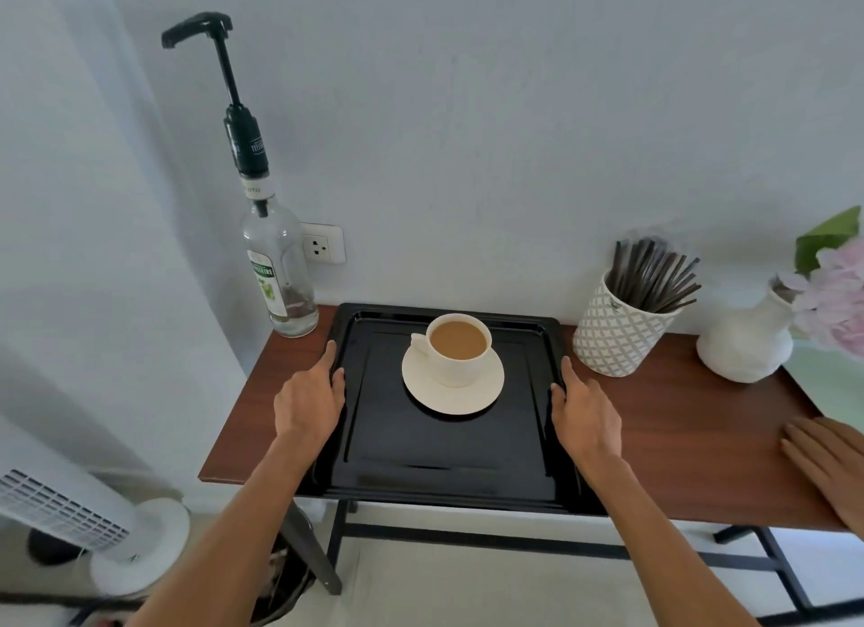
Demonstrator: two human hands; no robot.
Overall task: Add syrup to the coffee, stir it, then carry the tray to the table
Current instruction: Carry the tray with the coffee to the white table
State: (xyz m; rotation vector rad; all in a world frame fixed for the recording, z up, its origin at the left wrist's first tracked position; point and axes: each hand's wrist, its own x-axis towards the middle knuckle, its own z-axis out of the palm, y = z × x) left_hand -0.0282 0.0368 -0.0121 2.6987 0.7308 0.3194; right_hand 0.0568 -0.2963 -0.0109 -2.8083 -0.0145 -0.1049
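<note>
A black tray lies on a narrow wooden side table, its front edge past the table's edge. On the tray stands a white cup of milky coffee on a white saucer. My left hand grips the tray's left rim, thumb on top. My right hand grips the right rim the same way. A clear syrup bottle with a tall black pump stands at the table's back left corner, nearly empty.
A patterned white pot of dark stir sticks stands right of the tray, then a white vase with pink flowers. Another person's hand rests on the table's right end. A white tower fan stands on the floor at left.
</note>
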